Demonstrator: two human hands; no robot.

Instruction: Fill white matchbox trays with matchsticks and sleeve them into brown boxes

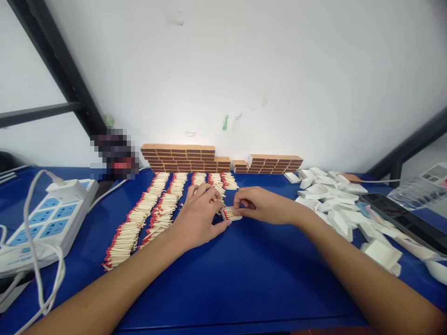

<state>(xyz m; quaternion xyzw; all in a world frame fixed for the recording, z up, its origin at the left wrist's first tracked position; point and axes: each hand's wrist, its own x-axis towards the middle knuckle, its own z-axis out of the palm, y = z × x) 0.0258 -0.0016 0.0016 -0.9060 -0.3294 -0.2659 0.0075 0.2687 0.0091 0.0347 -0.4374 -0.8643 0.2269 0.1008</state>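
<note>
A small white matchbox tray (237,217), with red-tipped matches (228,213) inside, lies between my hands on the blue table. My left hand (200,216) is curled at the tray's left end, the thumb along its front and the index finger near its back corner. Its other fingers bend over loose matches, and their tips are partly hidden. At the right end, my right hand (260,204) has thumb and forefinger pinched on the tray, remaining fingers folded in. Long rows of matches (134,221) spread to the left, with shorter bunches (228,180) behind my left hand.
Brown matchboxes are stacked along the wall, a larger stack (178,158) left and a smaller one (275,164) right. White empty trays (328,190) are heaped at right, beside a dark phone (401,221). A power strip (52,221) with white cables lies at left.
</note>
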